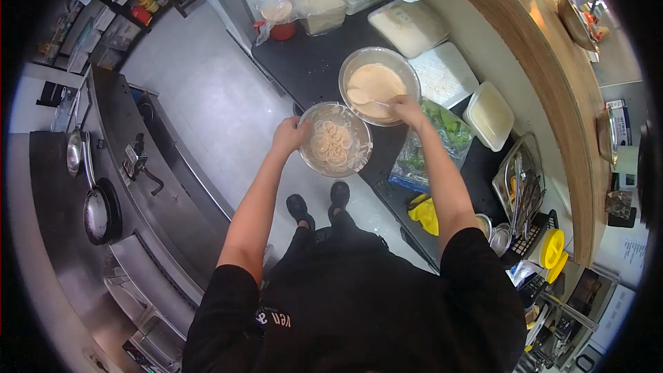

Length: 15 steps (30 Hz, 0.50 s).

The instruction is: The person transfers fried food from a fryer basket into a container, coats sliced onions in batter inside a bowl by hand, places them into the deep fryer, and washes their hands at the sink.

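My left hand (289,135) grips the rim of a metal bowl (362,155) at its left side. Pale rings (330,144), coated in a creamy mixture, lie in this bowl; what they are cut from I cannot tell. The bowl is held out at the counter's edge, close beside a larger metal bowl (349,65). Thick beige batter (381,78) fills part of that larger bowl. With fingers closed, my right hand (406,109) holds the handle of a spoon (359,97), whose head rests in the batter.
On the dark counter (304,59) a plastic bag of green leaves (435,138) lies near my right forearm. Behind are a white cutting board (443,76), a white tub (490,117) and a yellow cloth-like item (425,214). A stove counter with pans (97,214) stands left.
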{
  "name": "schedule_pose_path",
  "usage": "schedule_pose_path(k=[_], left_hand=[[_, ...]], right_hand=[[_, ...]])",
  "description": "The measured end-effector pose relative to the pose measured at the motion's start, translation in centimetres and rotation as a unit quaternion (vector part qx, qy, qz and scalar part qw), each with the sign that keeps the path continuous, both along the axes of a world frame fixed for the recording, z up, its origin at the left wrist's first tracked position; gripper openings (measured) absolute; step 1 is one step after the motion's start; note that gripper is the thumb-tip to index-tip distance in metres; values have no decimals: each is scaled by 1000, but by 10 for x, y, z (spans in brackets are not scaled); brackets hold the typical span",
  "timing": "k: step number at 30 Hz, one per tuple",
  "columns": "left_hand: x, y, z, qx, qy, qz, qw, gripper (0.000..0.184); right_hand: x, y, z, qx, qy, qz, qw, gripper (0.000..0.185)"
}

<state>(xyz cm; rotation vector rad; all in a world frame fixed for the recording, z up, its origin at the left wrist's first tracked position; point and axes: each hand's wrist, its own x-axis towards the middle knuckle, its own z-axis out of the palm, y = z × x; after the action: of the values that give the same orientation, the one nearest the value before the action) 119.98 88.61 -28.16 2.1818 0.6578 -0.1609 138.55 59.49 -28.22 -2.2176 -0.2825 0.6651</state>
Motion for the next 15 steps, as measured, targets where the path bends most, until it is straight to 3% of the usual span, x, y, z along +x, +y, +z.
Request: schedule_pose_path(k=[7,12,15], left_hand=[[1,3,-2,-58,31,9,998,35],[1,4,-22,-29,-14,-23,999,34],[0,1,3,-82,21,-6,996,36]], right_hand=[[-67,21,93,-33,-123,88,988,19],[-107,51,97,-18,-212,183,960,14],[-117,58,106,-53,-260,185,946,18]])
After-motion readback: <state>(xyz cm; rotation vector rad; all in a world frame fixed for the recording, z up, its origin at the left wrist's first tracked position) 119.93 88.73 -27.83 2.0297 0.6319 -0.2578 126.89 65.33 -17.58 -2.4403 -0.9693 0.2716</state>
